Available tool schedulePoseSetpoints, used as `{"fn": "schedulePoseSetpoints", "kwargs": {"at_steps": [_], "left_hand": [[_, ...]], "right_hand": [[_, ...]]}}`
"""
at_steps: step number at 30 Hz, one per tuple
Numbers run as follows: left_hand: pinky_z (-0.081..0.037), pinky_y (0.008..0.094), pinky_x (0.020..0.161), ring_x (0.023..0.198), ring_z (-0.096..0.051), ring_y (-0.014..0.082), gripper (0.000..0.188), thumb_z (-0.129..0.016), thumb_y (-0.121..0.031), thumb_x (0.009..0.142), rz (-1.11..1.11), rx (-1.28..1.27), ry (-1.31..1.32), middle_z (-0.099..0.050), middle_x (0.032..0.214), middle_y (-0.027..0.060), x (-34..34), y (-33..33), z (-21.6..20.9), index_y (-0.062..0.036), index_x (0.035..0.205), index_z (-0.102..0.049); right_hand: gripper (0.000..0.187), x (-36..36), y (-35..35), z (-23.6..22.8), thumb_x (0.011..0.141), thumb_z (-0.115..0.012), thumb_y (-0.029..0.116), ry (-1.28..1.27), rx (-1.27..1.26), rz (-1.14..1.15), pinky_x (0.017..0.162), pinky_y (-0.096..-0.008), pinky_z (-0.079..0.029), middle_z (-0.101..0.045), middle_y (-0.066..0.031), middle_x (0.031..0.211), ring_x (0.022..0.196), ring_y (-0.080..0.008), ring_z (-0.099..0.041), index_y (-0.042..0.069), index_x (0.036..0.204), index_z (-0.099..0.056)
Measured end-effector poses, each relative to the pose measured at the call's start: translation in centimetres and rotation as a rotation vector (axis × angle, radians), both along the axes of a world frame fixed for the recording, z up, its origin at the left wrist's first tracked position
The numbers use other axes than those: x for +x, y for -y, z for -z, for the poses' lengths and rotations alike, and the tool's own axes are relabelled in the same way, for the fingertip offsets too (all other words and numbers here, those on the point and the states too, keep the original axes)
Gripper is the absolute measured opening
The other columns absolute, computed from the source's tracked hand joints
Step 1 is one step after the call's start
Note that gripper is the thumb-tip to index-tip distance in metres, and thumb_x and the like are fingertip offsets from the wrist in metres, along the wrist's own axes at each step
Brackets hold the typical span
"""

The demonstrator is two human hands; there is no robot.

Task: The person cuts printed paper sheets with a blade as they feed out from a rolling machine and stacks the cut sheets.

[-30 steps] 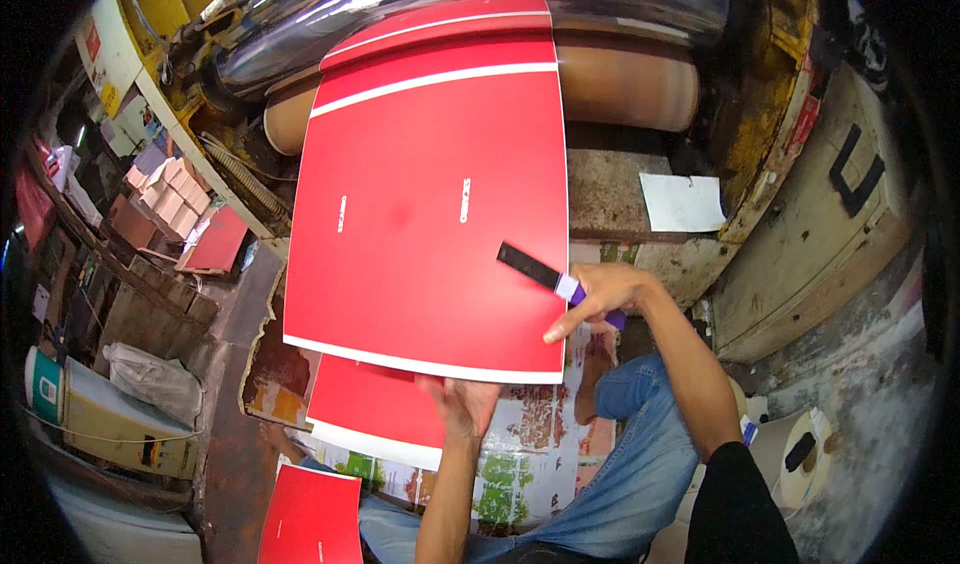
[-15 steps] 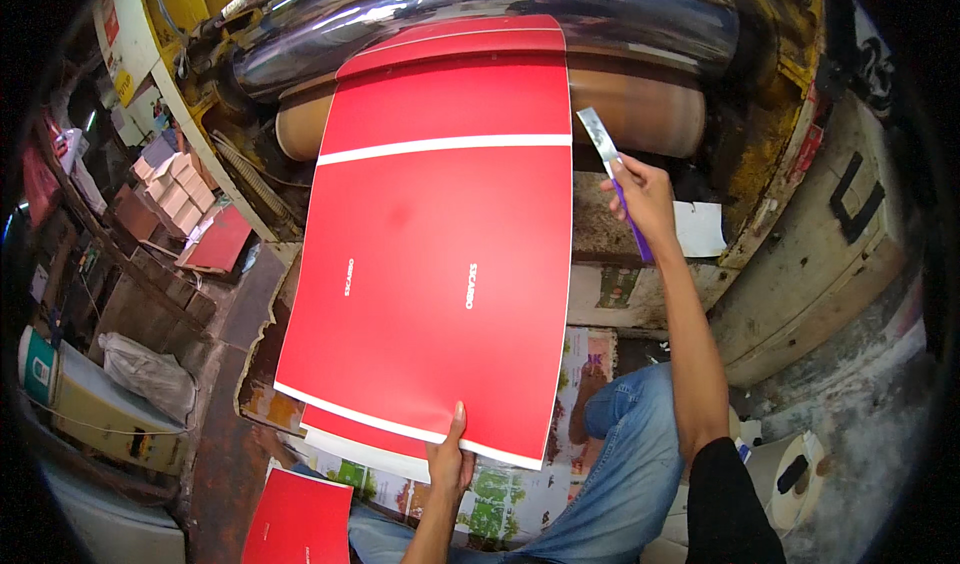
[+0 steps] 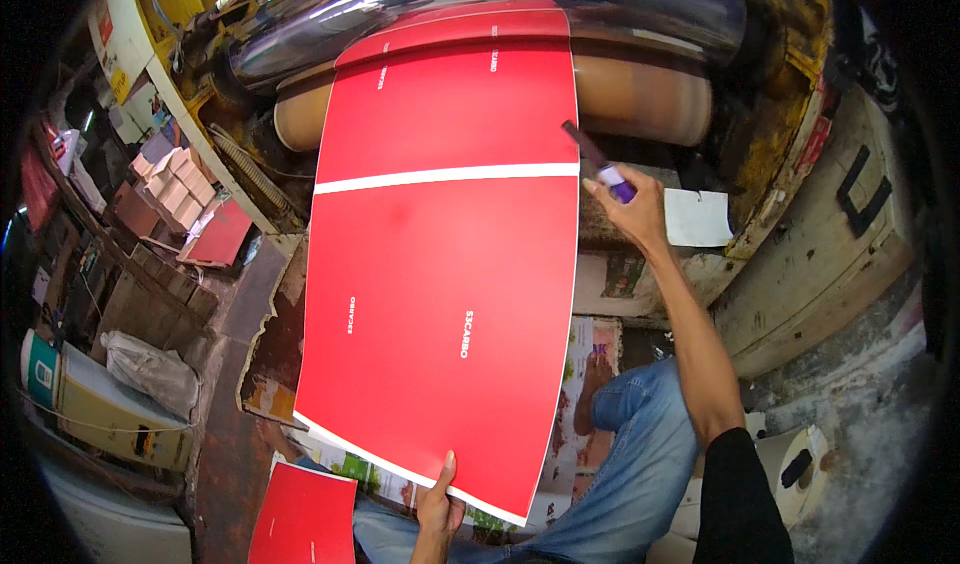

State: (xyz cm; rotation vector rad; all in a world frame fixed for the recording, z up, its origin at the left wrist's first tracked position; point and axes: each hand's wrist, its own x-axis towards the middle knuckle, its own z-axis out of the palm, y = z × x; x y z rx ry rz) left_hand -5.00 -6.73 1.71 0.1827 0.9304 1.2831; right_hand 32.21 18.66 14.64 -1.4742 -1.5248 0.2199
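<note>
A long red printed sheet (image 3: 430, 254) with white borders and a white band across it hangs down from the rollers toward me. At its near white edge my left hand (image 3: 438, 512) pinches the sheet, thumb on top. Beside the sheet's right edge, just below the rollers, my right hand (image 3: 638, 209) grips a purple-handled knife (image 3: 592, 154). The blade points up and left, its tip over the red surface near the edge; whether it touches cannot be told.
A shiny metal roller (image 3: 660, 19) and a brown roller (image 3: 650, 99) span the machine ahead. Another red sheet (image 3: 305, 514) lies at lower left. A grey metal cabinet (image 3: 810, 254) stands right, with a white roll (image 3: 805, 454) below it. Stacked pink blocks (image 3: 183, 189) sit far left.
The red sheet has come further down toward me, its white band lower, and my left hand has moved down with it. The knife has tilted left, bringing its tip over the sheet's edge.
</note>
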Motion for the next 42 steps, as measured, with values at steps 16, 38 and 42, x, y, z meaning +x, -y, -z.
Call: {"fn": "schedulePoseSetpoints", "kwargs": {"at_steps": [16, 38, 42], "left_hand": [[-0.046, 0.0441, 0.103, 0.121, -0.050, 0.0243, 0.054, -0.060, -0.003, 0.091, -0.076, -0.024, -0.200, -0.049, 0.131, 0.0139, -6.4, 6.0, 10.9, -0.0052, 0.138, -0.034], [-0.053, 0.0592, 0.078, 0.112, -0.054, 0.0447, 0.111, -0.089, -0.032, 0.066, -0.441, -0.222, -0.577, -0.041, 0.134, 0.0322, -11.9, -8.2, 28.1, 0.0039, 0.142, -0.017], [0.001, 0.0702, 0.107, 0.127, 0.026, 0.0633, 0.163, -0.091, -0.059, 0.037, 0.478, -0.376, -1.636, 0.023, 0.141, 0.0433, -0.3, -6.6, 25.8, -0.0071, 0.148, 0.016]], "right_hand": [[0.042, -3.3, 0.2, -2.4, 0.067, -0.061, -0.008, 0.497, 0.398, -0.273, 0.081, -0.0354, -0.057, -0.070, -0.0115, 0.103, 0.093, -0.0277, -0.069, 0.011, 0.103, -0.072], [0.030, -6.0, 2.1, 0.3, 0.065, -0.062, 0.001, 0.564, -0.101, -0.437, 0.070, -0.0433, -0.051, -0.066, -0.0192, 0.082, 0.076, -0.0382, -0.064, 0.011, 0.092, -0.073], [0.021, -4.5, 3.3, 0.7, 0.069, -0.066, 0.012, 0.484, -0.140, -0.444, 0.071, -0.0490, -0.052, -0.064, -0.0236, 0.076, 0.077, -0.0416, -0.064, 0.007, 0.088, -0.071]]}}
